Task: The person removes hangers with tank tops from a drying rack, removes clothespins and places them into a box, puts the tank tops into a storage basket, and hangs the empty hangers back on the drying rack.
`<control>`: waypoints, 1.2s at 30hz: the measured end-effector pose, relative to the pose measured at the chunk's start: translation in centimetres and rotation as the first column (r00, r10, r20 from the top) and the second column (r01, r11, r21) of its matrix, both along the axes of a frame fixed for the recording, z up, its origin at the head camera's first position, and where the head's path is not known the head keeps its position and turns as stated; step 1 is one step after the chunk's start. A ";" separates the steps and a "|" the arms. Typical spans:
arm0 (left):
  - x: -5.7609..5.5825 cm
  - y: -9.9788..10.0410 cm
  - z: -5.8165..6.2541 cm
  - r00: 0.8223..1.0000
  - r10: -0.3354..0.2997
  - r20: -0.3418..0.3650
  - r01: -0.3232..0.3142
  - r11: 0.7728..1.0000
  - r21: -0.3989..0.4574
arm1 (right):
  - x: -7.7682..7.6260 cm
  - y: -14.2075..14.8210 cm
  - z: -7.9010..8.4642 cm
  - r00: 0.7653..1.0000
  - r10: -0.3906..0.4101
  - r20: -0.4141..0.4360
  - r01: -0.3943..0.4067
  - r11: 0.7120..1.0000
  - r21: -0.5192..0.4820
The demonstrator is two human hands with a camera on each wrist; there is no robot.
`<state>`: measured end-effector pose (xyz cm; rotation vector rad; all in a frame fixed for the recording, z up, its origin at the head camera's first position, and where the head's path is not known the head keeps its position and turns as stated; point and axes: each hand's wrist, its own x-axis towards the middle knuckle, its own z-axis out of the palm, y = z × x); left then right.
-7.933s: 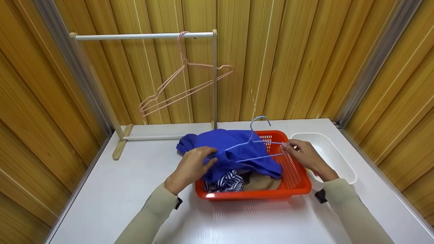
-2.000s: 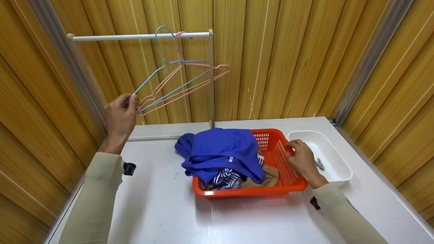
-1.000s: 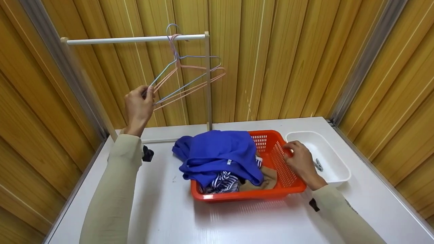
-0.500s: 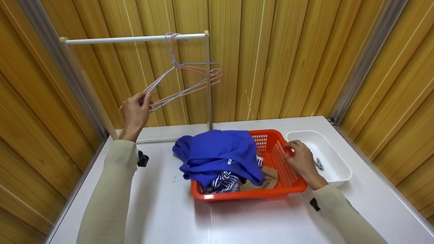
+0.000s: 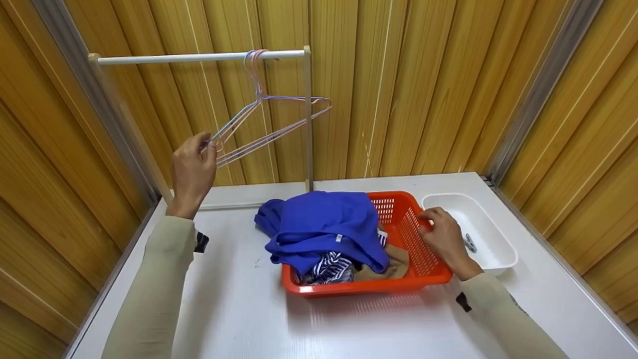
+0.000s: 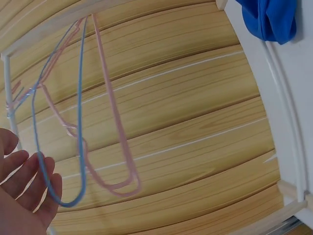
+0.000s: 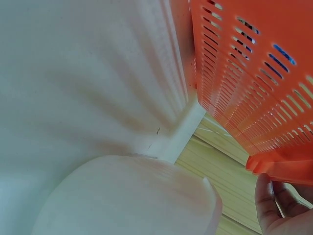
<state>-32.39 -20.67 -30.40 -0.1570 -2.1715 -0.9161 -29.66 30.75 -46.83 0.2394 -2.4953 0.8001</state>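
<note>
A blue wire hanger [image 6: 81, 122] hangs by its hook from the white rod [image 5: 174, 58], close beside pink wire hangers [image 5: 239, 121]. My left hand [image 5: 193, 169] is at their left end. In the left wrist view its fingers are loosely bent and spread behind the blue hanger's end, without pinching it. My right hand [image 5: 443, 237] rests with loosely bent fingers at the right rim of the red basket [image 5: 366, 287]. Blue clothing [image 5: 324, 224] with a small white tag lies heaped in the basket, over striped cloth [image 5: 331, 269] and brown cloth [image 5: 394, 264].
A white tub [image 5: 491, 229] with a grey clip [image 5: 469, 243] inside stands right of the basket. The rack's wooden post [image 5: 308, 119] rises behind the basket. Wood-patterned walls [image 5: 438, 89] enclose the white table [image 5: 259, 319] at the back and sides.
The blue hanger has gone from over the basket to the rod. My left hand has loosened from it and shifted slightly left and down. My right hand has stayed at the basket rim lately.
</note>
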 end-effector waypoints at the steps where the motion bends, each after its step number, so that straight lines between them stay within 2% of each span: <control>1: 0.3 0.1 0.0 1.000 0.005 -0.023 -0.005 1.000 -0.013 | 0.0 0.0 0.0 1.000 0.001 -0.001 -0.001 1.000 0.001; 5: 1.9 0.8 -0.2 0.996 0.007 -0.091 -0.013 0.998 -0.069 | 0.0 0.0 -0.1 1.000 0.006 -0.015 -0.006 1.000 0.004; 9: 3.6 2.0 -1.0 0.993 -0.043 -0.108 0.026 0.987 -0.156 | -0.1 0.1 -0.2 1.000 0.007 -0.030 -0.006 1.000 0.009; 13: 5.1 3.3 -2.4 0.993 -0.098 -0.058 0.079 0.958 -0.274 | -0.1 0.1 -0.3 1.000 0.005 -0.029 -0.004 1.000 0.013; 17: 6.4 4.5 -4.2 0.986 -0.155 0.059 0.166 0.924 -0.346 | -0.1 0.2 -0.2 1.000 0.004 -0.023 -0.003 1.000 0.016; 19: 6.9 5.1 -5.3 0.971 -0.187 0.150 0.229 0.905 -0.358 | -0.1 0.2 -0.2 1.000 0.003 -0.025 -0.002 1.000 0.019; 20: 7.1 5.3 -5.9 0.957 -0.200 0.211 0.266 0.895 -0.358 | -0.1 0.2 -0.2 1.000 0.002 -0.027 -0.002 1.000 0.022; 22: 7.4 5.8 -7.0 0.913 -0.220 0.344 0.341 0.875 -0.344 | -0.1 0.2 -0.2 1.000 0.002 -0.025 -0.001 1.000 0.021; 24: 7.7 6.1 -8.2 0.855 -0.232 0.464 0.407 0.855 -0.322 | -0.1 0.2 -0.2 1.000 -0.002 -0.021 0.002 1.000 0.018; 25: 7.8 6.2 -8.7 0.828 -0.235 0.509 0.431 0.847 -0.311 | -0.2 0.2 -0.2 1.000 -0.003 -0.019 0.004 1.000 0.016; 27: 7.9 6.4 -9.7 0.793 -0.240 0.560 0.463 0.834 -0.299 | -0.2 0.2 -0.2 1.000 -0.003 -0.015 0.003 1.000 0.013; 28: 7.9 6.5 -10.2 0.787 -0.243 0.567 0.472 0.829 -0.299 | -0.2 0.2 -0.1 1.000 -0.003 -0.017 0.004 1.000 0.012; 30: 7.8 6.6 -10.9 0.785 -0.259 0.562 0.485 0.822 -0.298 | -0.2 0.1 -0.1 1.000 -0.001 -0.021 0.001 1.000 0.010; 36: 7.7 7.5 -12.0 0.804 -0.344 0.486 0.525 0.793 -0.308 | -0.1 0.2 -0.1 0.999 0.003 -0.035 -0.002 1.000 0.012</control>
